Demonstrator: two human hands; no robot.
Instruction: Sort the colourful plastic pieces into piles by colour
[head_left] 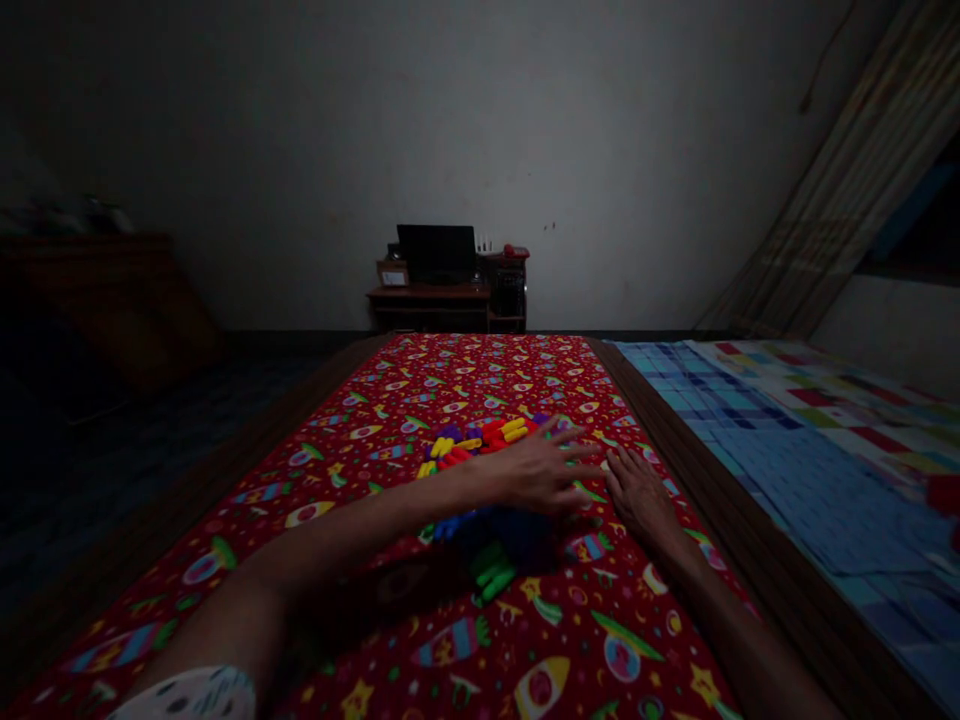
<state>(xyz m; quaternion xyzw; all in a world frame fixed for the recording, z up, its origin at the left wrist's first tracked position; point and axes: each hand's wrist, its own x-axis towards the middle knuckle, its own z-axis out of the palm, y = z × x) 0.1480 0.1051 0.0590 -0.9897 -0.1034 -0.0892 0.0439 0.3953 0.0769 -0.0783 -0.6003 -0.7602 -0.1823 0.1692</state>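
Observation:
My left hand (540,470) reaches rightward, its fingers spread, slightly blurred. It is above a cluster of small bright plastic pieces on the red printed cloth (450,645); its palm looks free of any piece. Yellow pieces (444,447) and red pieces (491,434) show beyond my forearm. On the near side, blue pieces (450,526) and a green piece (495,575) lie in shadow. Their exact kind is hard to make out. My right hand (641,492) lies on the cloth to the right of the cluster, fingers outstretched, with a small pale spot at the fingertips.
A dark brown border (675,460) runs along the cloth's sides. To the right lies blue checked bedding (787,480). At the far wall, a monitor (437,252) stands on a low desk (427,292). A wooden cabinet (112,300) is at left, a curtain (832,190) at right.

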